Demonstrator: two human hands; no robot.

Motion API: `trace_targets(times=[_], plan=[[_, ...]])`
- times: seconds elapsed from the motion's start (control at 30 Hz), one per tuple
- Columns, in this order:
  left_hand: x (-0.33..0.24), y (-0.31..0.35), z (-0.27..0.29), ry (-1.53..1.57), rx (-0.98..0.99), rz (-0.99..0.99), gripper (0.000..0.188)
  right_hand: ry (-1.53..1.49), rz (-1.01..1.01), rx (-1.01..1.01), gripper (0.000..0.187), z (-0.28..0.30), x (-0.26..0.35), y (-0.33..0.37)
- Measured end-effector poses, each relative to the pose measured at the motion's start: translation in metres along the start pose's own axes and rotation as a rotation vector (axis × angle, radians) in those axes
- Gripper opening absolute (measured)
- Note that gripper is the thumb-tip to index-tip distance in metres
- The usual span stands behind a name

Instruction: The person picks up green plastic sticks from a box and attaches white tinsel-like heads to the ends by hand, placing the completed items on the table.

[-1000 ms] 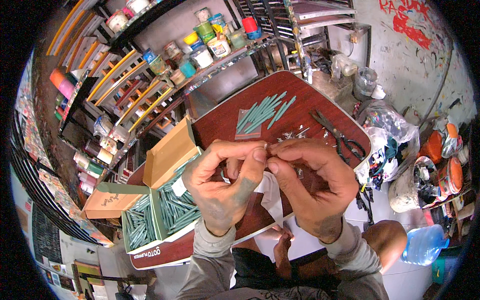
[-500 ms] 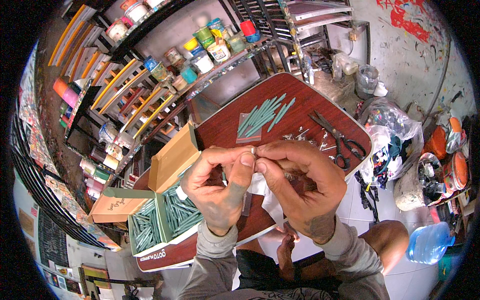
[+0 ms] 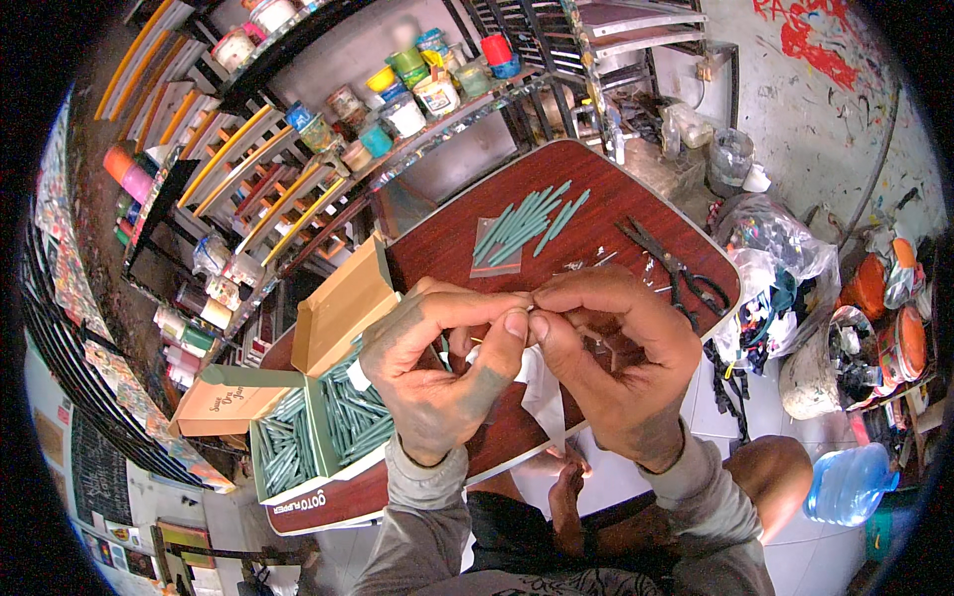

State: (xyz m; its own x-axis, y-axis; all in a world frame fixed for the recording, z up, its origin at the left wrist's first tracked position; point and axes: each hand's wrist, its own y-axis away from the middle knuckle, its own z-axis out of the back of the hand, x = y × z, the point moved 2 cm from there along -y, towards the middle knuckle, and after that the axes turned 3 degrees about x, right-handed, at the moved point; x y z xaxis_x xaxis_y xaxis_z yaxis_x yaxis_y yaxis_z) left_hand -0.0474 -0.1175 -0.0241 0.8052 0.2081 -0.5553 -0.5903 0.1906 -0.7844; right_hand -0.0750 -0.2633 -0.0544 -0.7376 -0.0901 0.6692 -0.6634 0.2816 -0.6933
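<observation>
Cluttered workshop, red-brown table [image 3: 606,214]. Left hand [image 3: 442,368] and right hand [image 3: 616,363] meet above near edge, fingertips pinched shut on tiny part, too small to identify; white sheet [image 3: 542,382] hangs below. Risk: part slips from pinch, drops off edge to floor. Outward: one open box [image 3: 318,432], two compartments of green sticks, uncountable; loose sticks [image 3: 522,226], about ten; one scissors [image 3: 676,268].
</observation>
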Motion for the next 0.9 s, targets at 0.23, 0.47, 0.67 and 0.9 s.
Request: trace_targets(times=[0.23,0.47,0.67,0.9], plan=[[-0.0083,-0.0057,0.0014,-0.187,0.074,-0.137,0.015,0.240,0.191,0.059,0.015,0.0062,0.0064,-0.0058],[-0.0086,-0.0110,0.0032,-0.243,0.104,-0.276,0.014,0.271,0.248,0.032,0.017,0.0066,0.0036,-0.0041],[-0.0077,-0.0079,0.0033,-0.185,0.080,-0.124,0.012,0.229,0.217,0.047,0.017,0.0065,0.0049,-0.0052],[-0.0038,-0.0056,0.0006,-0.079,0.069,-0.086,0.011,0.229,0.277,0.063,0.018,0.0088,0.0040,-0.0065]])
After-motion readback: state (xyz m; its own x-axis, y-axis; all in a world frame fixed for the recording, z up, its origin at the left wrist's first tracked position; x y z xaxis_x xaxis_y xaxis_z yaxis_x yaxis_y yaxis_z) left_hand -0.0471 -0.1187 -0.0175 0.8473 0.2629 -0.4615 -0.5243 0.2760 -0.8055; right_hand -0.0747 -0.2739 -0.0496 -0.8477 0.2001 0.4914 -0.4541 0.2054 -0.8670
